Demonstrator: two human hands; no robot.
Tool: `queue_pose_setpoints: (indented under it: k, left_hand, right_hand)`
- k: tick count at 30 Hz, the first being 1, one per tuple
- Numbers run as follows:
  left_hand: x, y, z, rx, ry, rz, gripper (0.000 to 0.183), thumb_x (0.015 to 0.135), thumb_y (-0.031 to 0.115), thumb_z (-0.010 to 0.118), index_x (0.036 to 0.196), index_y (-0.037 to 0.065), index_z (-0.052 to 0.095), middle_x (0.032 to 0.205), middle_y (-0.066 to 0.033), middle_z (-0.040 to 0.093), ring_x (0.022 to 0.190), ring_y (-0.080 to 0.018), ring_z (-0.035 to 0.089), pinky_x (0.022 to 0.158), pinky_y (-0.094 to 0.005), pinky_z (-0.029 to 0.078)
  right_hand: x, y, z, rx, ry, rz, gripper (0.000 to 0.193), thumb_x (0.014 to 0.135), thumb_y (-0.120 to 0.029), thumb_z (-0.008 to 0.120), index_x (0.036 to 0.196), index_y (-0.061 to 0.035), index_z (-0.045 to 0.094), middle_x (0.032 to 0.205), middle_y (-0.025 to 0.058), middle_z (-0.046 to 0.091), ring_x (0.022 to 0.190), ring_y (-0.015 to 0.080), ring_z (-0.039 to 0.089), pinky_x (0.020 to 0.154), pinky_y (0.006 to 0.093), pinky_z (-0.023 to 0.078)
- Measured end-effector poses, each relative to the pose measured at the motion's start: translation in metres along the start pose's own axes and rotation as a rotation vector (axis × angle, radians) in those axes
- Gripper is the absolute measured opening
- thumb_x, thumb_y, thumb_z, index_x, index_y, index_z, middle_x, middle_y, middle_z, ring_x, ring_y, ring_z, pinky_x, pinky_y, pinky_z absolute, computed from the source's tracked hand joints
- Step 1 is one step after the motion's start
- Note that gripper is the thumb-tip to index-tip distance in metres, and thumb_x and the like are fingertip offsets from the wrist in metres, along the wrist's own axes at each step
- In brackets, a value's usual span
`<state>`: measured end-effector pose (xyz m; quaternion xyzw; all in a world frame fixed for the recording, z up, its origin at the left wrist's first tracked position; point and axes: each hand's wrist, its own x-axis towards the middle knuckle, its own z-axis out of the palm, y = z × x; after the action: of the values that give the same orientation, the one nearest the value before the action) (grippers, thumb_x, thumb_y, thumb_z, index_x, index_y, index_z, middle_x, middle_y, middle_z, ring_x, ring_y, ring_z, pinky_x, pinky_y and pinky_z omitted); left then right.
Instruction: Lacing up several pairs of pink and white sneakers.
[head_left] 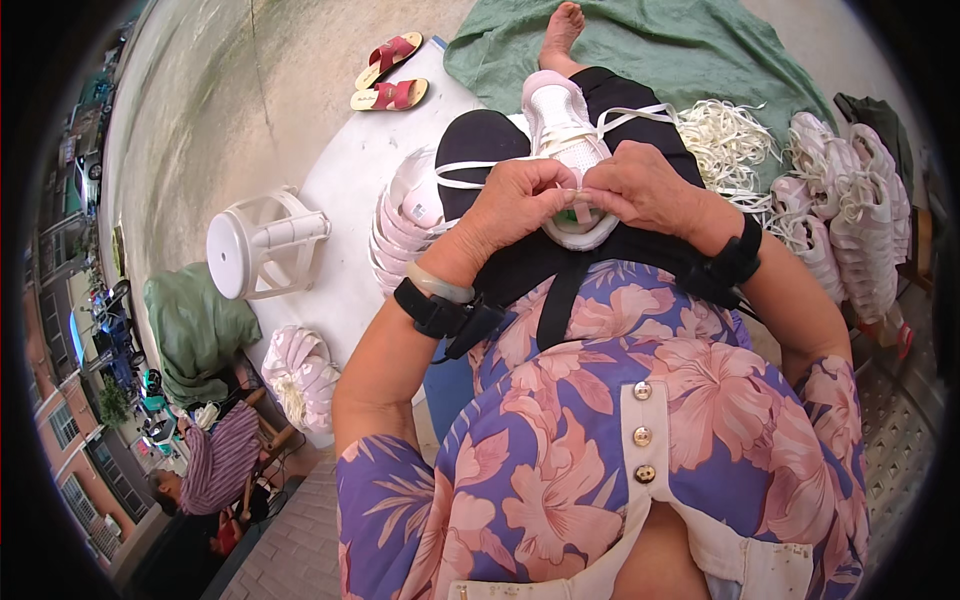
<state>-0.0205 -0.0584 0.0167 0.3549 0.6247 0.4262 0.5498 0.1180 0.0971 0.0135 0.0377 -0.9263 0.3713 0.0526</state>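
Observation:
A white sneaker (563, 108) with a pale pink toe rests between my knees, toe pointing away from me. White shoelace (462, 174) runs through its eyelets and loops out to both sides. My left hand (520, 195) is closed at the sneaker's tongue, thumb and forefinger pinching, with lace running in from the left. Right opposite, my right hand (645, 185) pinches at the same spot, so the fingertips of both hands nearly meet. A small pale piece, apparently lace, shows between them; the fingers partly hide it. Green shows inside the sneaker's opening.
A heap of loose white laces (730, 145) lies to the right on green cloth (640, 45), beside several white sneakers (850, 200). Stacked pale shoes (400, 225) sit by my left knee. Leftward are a white stool (265, 245), red slippers (390, 95), more shoes and another person (215, 450).

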Motion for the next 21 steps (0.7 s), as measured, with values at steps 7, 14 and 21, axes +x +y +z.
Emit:
queue_pose_setpoints:
  k: [7,14,21]
  left_hand:
    - [0.006,-0.008,0.012,0.600,0.180,0.306,0.008,0.074,0.005,0.059,0.081,0.004,0.062,0.072,-0.0091,0.060,0.062,-0.0205,0.057,0.057,-0.0273,0.044]
    - [0.015,-0.008,0.015,1.016,0.551,0.410,0.007,0.066,0.009,0.060,0.073,0.006,0.061,0.089,-0.0076,0.058,0.082,-0.0254,0.053,0.069,-0.0365,0.039]
    - [0.021,-0.014,0.023,1.150,0.553,0.442,0.011,0.062,0.013,0.060,0.070,0.006,0.060,0.103,-0.0112,0.053,0.094,-0.0298,0.048,0.075,-0.0415,0.035]
  right_hand:
    - [0.001,0.011,0.003,-0.055,-0.028,0.020,0.019,0.080,-0.027,0.057,0.072,-0.0092,0.058,0.061,0.0114,0.055,0.061,0.0317,0.056,0.056,0.0403,0.043]
    - [-0.009,0.023,0.008,-0.002,0.399,0.135,0.016,0.074,-0.015,0.065,0.084,-0.0065,0.055,0.072,0.0088,0.053,0.065,0.0261,0.055,0.057,0.0344,0.043]
    - [-0.012,0.020,0.018,0.089,0.299,0.259,0.021,0.075,-0.019,0.065,0.086,-0.0067,0.052,0.073,0.0087,0.052,0.065,0.0261,0.054,0.057,0.0337,0.042]
